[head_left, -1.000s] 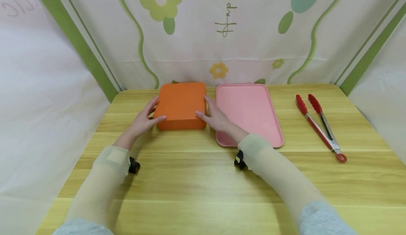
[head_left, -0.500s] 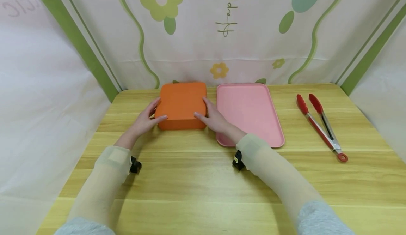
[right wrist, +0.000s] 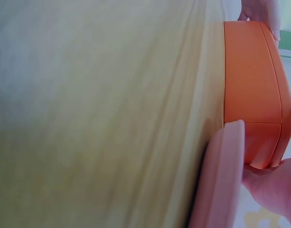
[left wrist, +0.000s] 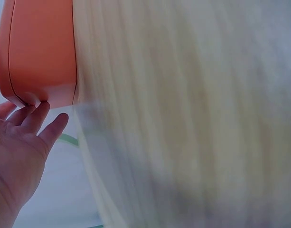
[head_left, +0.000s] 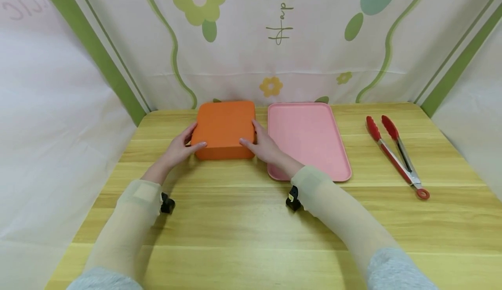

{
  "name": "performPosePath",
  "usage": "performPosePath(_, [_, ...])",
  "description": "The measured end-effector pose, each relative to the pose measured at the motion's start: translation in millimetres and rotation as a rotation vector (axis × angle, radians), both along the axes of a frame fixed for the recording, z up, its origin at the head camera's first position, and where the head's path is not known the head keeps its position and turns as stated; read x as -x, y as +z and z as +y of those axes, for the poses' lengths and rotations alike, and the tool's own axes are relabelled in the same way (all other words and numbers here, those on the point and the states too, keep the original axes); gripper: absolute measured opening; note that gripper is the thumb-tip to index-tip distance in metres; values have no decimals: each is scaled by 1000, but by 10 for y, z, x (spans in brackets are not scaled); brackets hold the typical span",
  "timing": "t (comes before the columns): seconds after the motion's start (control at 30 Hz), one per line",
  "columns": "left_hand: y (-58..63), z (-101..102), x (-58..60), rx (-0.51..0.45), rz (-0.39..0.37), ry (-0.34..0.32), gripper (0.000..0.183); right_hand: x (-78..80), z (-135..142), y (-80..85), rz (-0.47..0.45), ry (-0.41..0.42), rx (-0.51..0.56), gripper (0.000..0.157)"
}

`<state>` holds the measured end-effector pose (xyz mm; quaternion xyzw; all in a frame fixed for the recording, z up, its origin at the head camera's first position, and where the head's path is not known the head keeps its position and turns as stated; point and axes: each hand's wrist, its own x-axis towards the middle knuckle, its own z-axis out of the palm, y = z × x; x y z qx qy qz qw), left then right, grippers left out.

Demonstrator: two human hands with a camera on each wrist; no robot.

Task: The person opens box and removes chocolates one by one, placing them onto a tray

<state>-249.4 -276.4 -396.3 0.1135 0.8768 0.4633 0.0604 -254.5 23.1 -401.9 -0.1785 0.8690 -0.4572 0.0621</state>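
Left hand (head_left: 176, 149) and right hand (head_left: 266, 145) grip the box (head_left: 225, 124) from opposite sides, fingers clamped on it, thumbs at its front edge. Box sits on table (head_left: 231, 233), just left of pink tray (head_left: 310, 137). Best: even squeeze, box level. Cloth (head_left: 239, 55) behind reads "Happy", sideways.

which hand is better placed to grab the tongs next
Probably the right hand: it holds the right side of the orange box, nearer the tongs; the left hand is on the opposite side.
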Motion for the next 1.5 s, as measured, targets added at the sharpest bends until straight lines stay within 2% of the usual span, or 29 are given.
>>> performPosePath(0.13, [81,25,-31,-3,-25,-2,86,1,-4,2,-12,-9,13,88])
performPosePath(0.33, [329,144,-157,-12,-47,-15,84,2,-4,28,-15,-18,10,88])
performPosePath(0.47, [387,180,-190,3,-44,-15,81,6,-3,45,-19,-17,12,88])
performPosePath(0.97, [387,173,-186,5,-42,-14,81,33,-5,40,-39,-32,13,86])
performPosePath(1.27, [386,186,-197,12,-43,-18,81,34,23,66,-23,-45,1,78])
performPosePath(1.4, [360,167,-184,3,-48,-18,82,27,30,63,-8,-52,1,75])
performPosePath(1.5, [271,116,-135,-6,-55,-13,85,18,30,62,-2,-59,2,75])
